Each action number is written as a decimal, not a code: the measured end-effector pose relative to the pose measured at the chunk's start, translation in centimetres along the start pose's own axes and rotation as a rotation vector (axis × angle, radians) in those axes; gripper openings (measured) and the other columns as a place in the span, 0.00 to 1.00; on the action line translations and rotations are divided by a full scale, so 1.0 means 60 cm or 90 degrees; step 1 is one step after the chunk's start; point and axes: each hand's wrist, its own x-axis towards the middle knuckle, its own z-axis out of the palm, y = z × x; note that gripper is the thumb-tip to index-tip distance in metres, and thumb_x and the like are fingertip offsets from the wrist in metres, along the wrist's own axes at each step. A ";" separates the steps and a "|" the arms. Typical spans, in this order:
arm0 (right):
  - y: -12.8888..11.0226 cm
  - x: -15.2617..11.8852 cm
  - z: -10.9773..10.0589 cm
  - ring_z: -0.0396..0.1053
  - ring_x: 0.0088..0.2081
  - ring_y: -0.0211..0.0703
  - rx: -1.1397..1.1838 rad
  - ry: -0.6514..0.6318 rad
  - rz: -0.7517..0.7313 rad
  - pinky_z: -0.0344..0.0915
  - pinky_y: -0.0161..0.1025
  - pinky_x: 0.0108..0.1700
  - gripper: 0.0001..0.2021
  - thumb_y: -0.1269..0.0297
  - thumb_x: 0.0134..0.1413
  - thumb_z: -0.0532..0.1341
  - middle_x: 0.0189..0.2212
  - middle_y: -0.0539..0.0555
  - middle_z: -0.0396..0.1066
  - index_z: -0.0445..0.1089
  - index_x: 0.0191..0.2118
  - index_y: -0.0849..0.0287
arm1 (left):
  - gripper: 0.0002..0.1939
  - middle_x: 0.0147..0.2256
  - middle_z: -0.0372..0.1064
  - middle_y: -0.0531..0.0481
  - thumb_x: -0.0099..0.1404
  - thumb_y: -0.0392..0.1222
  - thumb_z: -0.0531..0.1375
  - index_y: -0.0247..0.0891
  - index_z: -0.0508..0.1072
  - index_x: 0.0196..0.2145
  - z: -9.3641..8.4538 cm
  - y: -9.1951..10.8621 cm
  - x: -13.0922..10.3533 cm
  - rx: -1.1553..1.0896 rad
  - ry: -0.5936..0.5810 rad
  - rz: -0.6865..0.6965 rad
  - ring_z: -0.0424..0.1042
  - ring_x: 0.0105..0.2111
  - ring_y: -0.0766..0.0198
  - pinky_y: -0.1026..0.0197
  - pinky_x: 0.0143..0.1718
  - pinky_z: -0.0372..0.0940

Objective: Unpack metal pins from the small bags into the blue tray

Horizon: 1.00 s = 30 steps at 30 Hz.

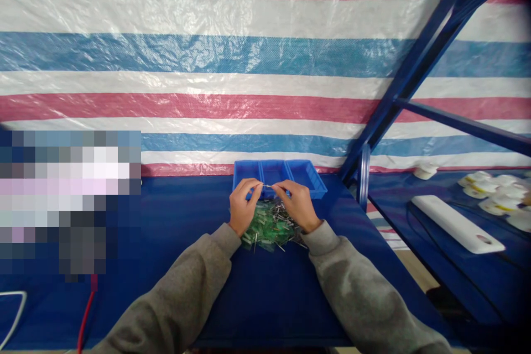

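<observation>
My left hand (244, 204) and my right hand (297, 202) meet fingertip to fingertip above the pile, both in a pinch. Between them runs a small thin metallic piece (267, 186), too small to name exactly. Below lies a heap of green translucent plastic pieces (265, 229), mixed with thin metal pins or screws (282, 212), partly hidden by my hands. Just behind is a blue tray with three compartments (320, 183); my fingers cover part of its front.
The pile and tray rest on a blue table (182, 265). A blue metal frame (373, 121) rises at right. Beyond it, a second table holds a long white device (456, 224) and several white round objects (504, 193). A red cable (86, 310) lies left, near a blurred-out area.
</observation>
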 end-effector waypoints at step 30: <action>0.001 -0.014 -0.007 0.66 0.25 0.38 0.026 0.111 0.109 0.61 0.35 0.31 0.17 0.57 0.60 0.52 0.25 0.53 0.73 0.74 0.31 0.60 | 0.10 0.27 0.70 0.52 0.63 0.44 0.59 0.36 0.73 0.29 0.012 -0.015 -0.008 -0.002 -0.030 -0.023 0.67 0.27 0.68 0.65 0.32 0.62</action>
